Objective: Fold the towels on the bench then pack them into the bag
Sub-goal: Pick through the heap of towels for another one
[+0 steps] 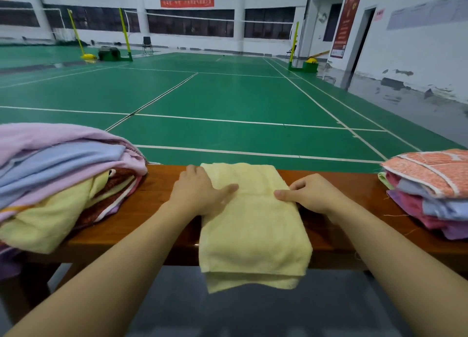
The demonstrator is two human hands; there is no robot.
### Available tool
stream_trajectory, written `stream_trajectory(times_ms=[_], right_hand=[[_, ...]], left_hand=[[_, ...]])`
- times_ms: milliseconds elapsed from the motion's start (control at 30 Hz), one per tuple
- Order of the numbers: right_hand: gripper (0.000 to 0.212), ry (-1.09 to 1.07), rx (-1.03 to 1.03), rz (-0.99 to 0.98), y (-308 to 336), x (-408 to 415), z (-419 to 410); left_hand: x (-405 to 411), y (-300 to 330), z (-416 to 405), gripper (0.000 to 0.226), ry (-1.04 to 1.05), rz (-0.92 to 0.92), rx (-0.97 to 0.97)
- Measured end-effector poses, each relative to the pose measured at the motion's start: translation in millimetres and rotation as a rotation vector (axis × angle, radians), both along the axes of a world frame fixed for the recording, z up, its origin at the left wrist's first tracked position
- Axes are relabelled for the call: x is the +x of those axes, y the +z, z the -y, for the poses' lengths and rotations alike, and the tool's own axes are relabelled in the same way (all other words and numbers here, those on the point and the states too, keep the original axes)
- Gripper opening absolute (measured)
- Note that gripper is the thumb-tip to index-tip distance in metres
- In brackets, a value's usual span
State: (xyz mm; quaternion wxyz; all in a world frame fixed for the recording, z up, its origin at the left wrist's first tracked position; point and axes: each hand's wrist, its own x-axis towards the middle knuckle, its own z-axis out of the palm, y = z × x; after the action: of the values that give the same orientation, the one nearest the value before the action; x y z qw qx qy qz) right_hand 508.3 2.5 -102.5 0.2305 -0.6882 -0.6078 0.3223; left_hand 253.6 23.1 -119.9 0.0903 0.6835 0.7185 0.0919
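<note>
A pale yellow towel (250, 217) lies folded lengthwise across the brown wooden bench (157, 184), its near end hanging over the front edge. My left hand (200, 189) grips the towel's left edge near the far end, thumb lying on top. My right hand (309, 192) grips the right edge at mid-length, thumb on the cloth and fingers curled at the side. No bag is in view.
A loose heap of unfolded towels (58, 182) in pink, blue, yellow and dark red covers the bench's left end. A stack of folded towels (430, 192), orange patterned one on top, sits at the right end. Beyond the bench stretches a green badminton court.
</note>
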Motion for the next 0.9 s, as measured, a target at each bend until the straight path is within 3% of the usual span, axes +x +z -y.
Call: stream_trajectory(times_ms=[100,200,300,433,600,667,767,833,900], right_hand=[[0.035,0.003,0.014,-0.007,-1,0,1],[0.036,-0.001,0.020,-0.012,-1,0,1],[0.035,0.006,0.021,-0.024,0,-2,4],[0.038,0.014,0.081,-0.041,0,-4,4],[0.035,-0.036,0.360,-0.159,2,-1,-1],[0.034,-0.044,0.435,-0.298,4,-2,-2],[0.034,-0.044,0.507,-0.476,7,-9,0],[0.037,-0.077,0.553,-0.522,10,-13,3],[0.040,-0.108,0.605,-0.547,14,-15,6]], left_hand=[[-2,6,8,0.111,0.112,-0.149,-0.028],[3,7,12,0.081,0.051,-0.124,-0.068],[13,7,16,0.055,0.013,0.006,-0.047],[13,3,15,0.045,0.002,0.201,-0.010],[8,11,14,0.037,0.090,0.915,0.207],[8,14,14,0.049,0.173,1.089,0.264],[6,17,11,0.067,0.207,1.045,0.398],[5,22,11,0.056,0.165,0.972,0.480],[4,30,14,0.042,0.075,1.018,0.523]])
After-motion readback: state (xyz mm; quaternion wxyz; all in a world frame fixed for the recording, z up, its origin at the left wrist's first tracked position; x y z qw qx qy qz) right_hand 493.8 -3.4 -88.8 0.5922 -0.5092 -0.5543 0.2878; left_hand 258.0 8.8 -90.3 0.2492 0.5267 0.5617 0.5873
